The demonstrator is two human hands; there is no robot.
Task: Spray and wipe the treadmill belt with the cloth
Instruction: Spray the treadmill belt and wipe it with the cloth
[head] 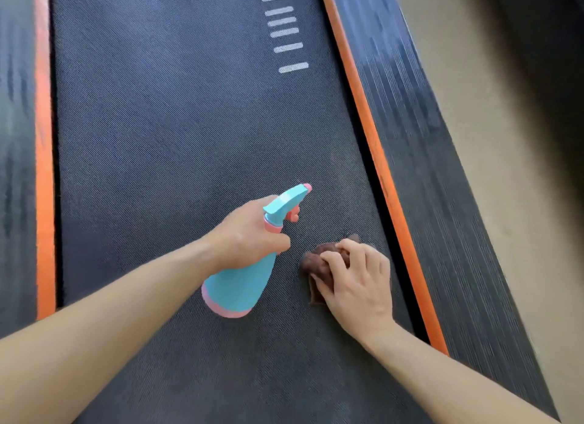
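The dark textured treadmill belt [177, 132] fills most of the view. My left hand [249, 234] grips the neck of a turquoise and pink spray bottle [243, 281], held above the belt with its nozzle pointing up and to the right. Just right of the bottle, my right hand [357, 281] presses a crumpled brown cloth [316, 262] onto the belt, fingers curled over it. Most of the cloth is hidden under that hand.
Orange strips [376, 158] and ribbed black side rails [439, 170] run along both sides of the belt. White dash markings [286, 33] lie on the belt farther up. A beige floor [512, 177] lies to the right of the treadmill.
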